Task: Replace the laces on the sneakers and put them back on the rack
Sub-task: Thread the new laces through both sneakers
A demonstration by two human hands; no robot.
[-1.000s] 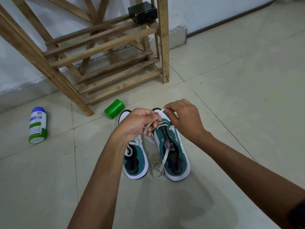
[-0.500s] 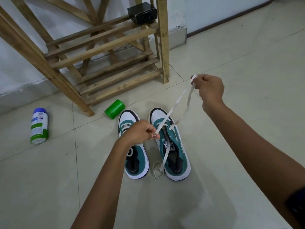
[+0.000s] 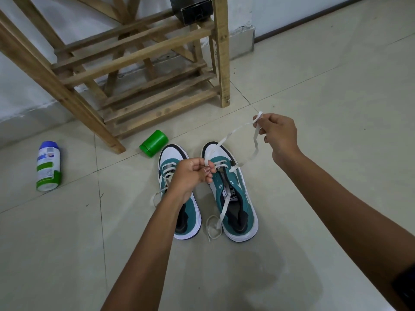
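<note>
Sneakers stand side by side on the tiled floor (image 3: pixel 336 108), toes toward the wooden rack (image 3: pixel 134 52): the left sneaker (image 3: pixel 190 212) partly hidden under the left wrist, the right sneaker (image 3: pixel 235 198) in plain view. Both are teal and white with dark lining.

In the head view, the left hand (image 3: pixel 190 176) hovers over the shoes' front halves with fingers curled, pinching the white lace (image 3: pixel 231 133) between thumb and fingertips just above the right sneaker's lowest eyelets. The right hand (image 3: pixel 278 133) is raised to the right of the shoes, well clear of them, fingers closed around the lace near its end, so that a short tip sticks up past the thumb. Between the two hands the lace runs slightly slack and twisted; another stretch hangs from the right hand and curves down to the shoe's right eyelets. The lace's other end trails down the tongue and coils on the floor between the heels.

A green jar (image 3: pixel 153 143) lies on its side just beside the left sneaker's toe. A white bottle (image 3: pixel 48 167) lies farther left. A black box (image 3: pixel 192 7) sits on the rack's upper shelf.
</note>
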